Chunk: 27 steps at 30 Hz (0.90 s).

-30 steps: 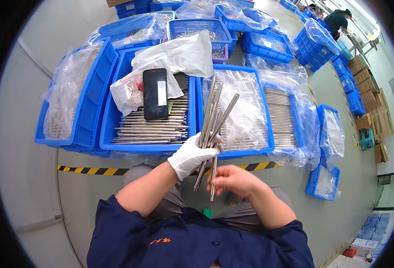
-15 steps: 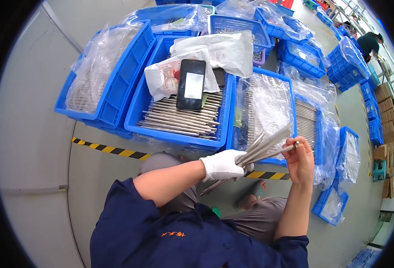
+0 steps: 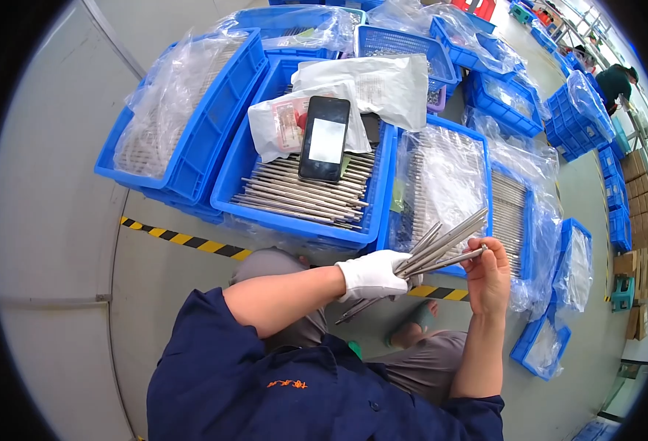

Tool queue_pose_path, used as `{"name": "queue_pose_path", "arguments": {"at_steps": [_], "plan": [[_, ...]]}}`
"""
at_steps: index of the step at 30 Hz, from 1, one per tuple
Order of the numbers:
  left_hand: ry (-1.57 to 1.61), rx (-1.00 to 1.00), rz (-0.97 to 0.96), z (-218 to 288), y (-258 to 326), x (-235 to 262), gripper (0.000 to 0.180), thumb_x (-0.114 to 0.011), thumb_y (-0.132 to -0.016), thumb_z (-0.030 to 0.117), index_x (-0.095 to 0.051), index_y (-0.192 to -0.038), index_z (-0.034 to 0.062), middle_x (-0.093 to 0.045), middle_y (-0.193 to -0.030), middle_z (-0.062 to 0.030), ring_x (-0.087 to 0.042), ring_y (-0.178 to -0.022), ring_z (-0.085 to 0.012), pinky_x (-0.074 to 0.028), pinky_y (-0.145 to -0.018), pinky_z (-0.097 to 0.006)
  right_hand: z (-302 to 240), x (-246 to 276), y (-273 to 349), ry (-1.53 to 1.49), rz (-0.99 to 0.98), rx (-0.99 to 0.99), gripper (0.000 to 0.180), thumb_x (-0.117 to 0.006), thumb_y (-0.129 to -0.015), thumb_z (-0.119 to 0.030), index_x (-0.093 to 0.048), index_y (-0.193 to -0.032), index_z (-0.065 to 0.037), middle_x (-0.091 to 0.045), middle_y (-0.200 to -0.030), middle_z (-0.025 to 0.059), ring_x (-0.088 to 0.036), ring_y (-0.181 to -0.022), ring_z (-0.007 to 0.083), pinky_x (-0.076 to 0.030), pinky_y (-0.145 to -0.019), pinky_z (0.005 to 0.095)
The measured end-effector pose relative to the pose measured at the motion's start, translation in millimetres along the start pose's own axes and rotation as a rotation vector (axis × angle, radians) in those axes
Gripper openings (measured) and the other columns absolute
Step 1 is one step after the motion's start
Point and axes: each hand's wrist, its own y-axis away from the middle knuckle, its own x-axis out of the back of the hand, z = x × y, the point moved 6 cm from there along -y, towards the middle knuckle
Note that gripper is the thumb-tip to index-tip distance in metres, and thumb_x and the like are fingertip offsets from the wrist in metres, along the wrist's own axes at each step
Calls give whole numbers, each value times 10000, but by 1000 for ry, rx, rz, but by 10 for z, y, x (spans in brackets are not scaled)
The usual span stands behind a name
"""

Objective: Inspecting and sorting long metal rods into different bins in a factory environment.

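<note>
In a white glove, my left hand (image 3: 375, 275) is wrapped round a bundle of thin metal rods (image 3: 441, 242). The rods fan out up and to the right of the fist, and their other ends stick out below it. My bare right hand (image 3: 489, 278) pinches the tip of one rod that leans apart from the rest; whether a small part sits on that tip is too fine to make out. Beyond my hands, a blue crate (image 3: 225, 195) holds many similar rods, with a black phone (image 3: 325, 140) and white plastic packets (image 3: 375, 81) lying on top.
Left of it stands a blue crate (image 3: 184, 140) of rods under clear film. More film-covered crates (image 3: 489, 191) stand to the right. A blue basket (image 3: 405, 42) of small parts is behind. Yellow-black tape (image 3: 184, 239) marks the floor. At the far right a person (image 3: 616, 82) bends over.
The view has shifted slightly, so the crates appear a little further right. My right hand stays at the rod's tip, and the left keeps its hold on the bundle.
</note>
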Motion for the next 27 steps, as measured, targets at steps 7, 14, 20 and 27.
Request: {"name": "queue_pose_path", "arguments": {"at_steps": [7, 14, 20, 27], "plan": [[-13, -4, 9, -29, 15, 14, 202, -499, -686, 41, -530, -886, 33, -534, -753, -19, -507, -652, -92, -439, -594, -234, 58, 22, -14, 15, -31, -54, 184, -547, -807, -115, -510, -962, -24, -574, -938, 124, -559, -809, 153, -479, -701, 269], [22, -4, 41, -23, -36, -48, 231, -545, -710, 75, -534, -938, 40, -544, -804, -14, -517, -685, -95, -441, -615, -235, 67, 24, 44, -44, 118, 28, 132, -501, -831, -84, -504, -953, -32, -564, -897, 88, -545, -792, 139, -463, -709, 266], [53, 56, 37, -39, 46, 48, 241, -537, -684, 42, -519, -923, 29, -534, -791, -22, -511, -658, -93, -431, -603, -223, 158, -153, -26, 477, -113, -292, 194, -562, -745, -14, -527, -935, -10, -595, -872, 81, -547, -799, 115, -441, -677, 231], [57, 29, 40, 41, 8, 22, 287, -570, -745, 199, -535, -980, 38, -540, -789, -14, -499, -659, -80, -424, -607, -222, 311, -210, 95, 441, -52, -181, 170, -559, -773, -26, -527, -940, -10, -580, -820, 27, -529, -772, 70, -428, -702, 212]]}}
